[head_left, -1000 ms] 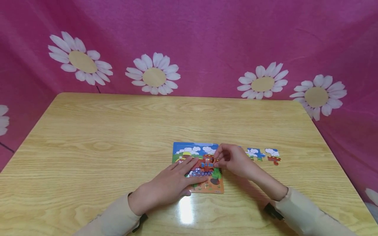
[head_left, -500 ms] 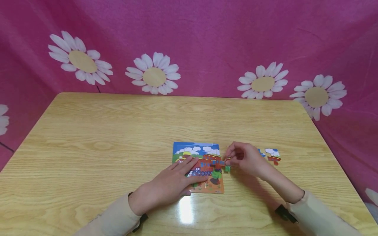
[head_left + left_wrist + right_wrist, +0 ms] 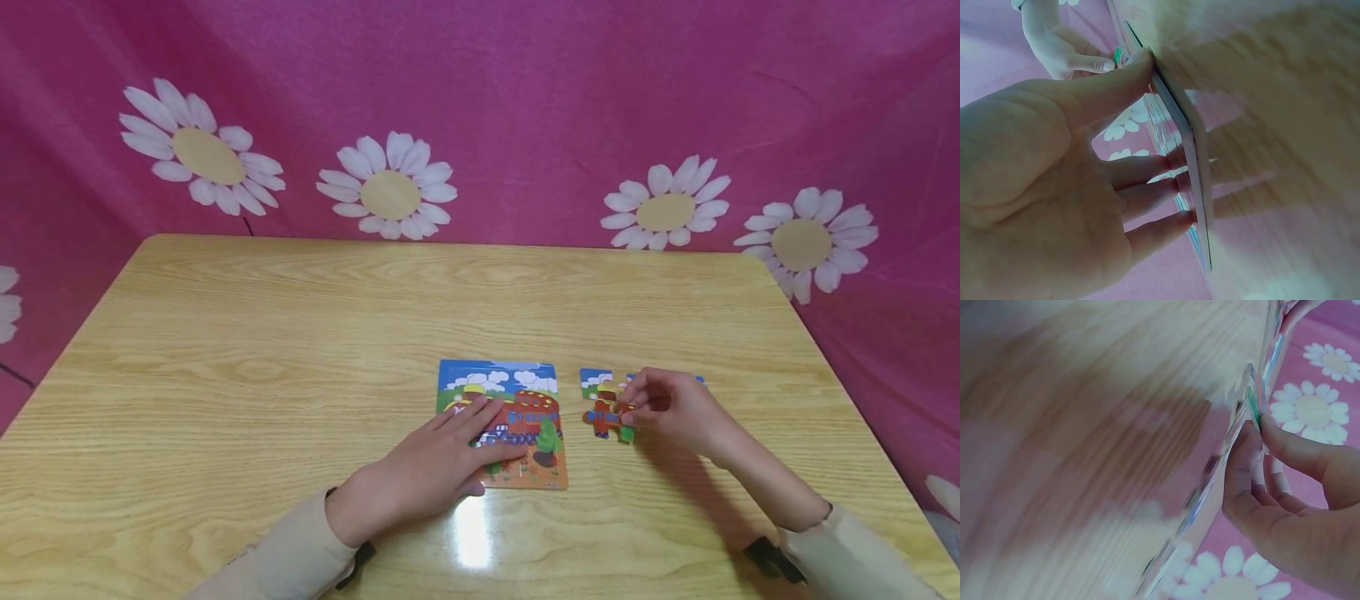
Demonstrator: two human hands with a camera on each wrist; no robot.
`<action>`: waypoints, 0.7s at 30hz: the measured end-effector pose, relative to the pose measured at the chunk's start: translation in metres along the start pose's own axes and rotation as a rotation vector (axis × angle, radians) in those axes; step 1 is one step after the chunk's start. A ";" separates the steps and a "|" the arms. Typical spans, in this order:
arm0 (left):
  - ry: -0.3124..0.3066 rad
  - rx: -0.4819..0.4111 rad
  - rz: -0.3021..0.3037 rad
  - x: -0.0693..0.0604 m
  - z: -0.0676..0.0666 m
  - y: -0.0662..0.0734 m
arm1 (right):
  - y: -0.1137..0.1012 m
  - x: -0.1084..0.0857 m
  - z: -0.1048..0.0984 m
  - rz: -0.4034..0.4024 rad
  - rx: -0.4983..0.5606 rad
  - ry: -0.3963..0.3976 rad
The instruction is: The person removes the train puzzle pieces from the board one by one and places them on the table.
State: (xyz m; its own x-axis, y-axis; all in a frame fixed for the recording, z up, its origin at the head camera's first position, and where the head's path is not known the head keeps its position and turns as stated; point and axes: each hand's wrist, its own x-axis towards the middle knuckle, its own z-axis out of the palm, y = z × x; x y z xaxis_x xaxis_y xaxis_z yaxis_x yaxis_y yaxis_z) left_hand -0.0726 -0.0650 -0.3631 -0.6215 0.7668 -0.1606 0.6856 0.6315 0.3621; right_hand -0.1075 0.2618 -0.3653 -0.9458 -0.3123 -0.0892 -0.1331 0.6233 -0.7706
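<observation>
Pinching puzzle piece (image 3: pixel 1252 403) in right hand (image 3: pixel 678 412), right of puzzle board (image 3: pixel 543 477), near but apart.
Resting left hand (image 3: pixel 431 467) on board's near-left part with fingers spread. Can't tell piece's long axis; can see loose pieces (image 3: pixel 596 379) on far side.

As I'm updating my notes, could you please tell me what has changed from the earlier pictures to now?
The right hand moved right, carrying its pinched red-and-green jigsaw piece clear of the jigsaw board and revealing a loose cloud piece. The left hand still rests on the board.
</observation>
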 end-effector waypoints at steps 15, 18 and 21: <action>0.017 0.030 0.004 0.000 0.001 -0.001 | 0.029 -0.025 -0.027 0.100 -0.148 0.039; 0.014 0.052 0.010 0.000 0.002 -0.001 | 0.036 -0.030 -0.033 0.100 -0.167 0.046; 0.014 0.027 0.000 0.000 0.002 -0.001 | 0.042 -0.035 -0.040 0.110 -0.191 0.057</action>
State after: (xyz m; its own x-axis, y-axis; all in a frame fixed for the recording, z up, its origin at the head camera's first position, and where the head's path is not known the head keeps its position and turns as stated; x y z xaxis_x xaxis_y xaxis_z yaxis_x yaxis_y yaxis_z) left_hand -0.0722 -0.0654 -0.3651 -0.6266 0.7653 -0.1475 0.6955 0.6344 0.3374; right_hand -0.0921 0.3274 -0.3692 -0.9723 -0.1970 -0.1260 -0.0765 0.7773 -0.6245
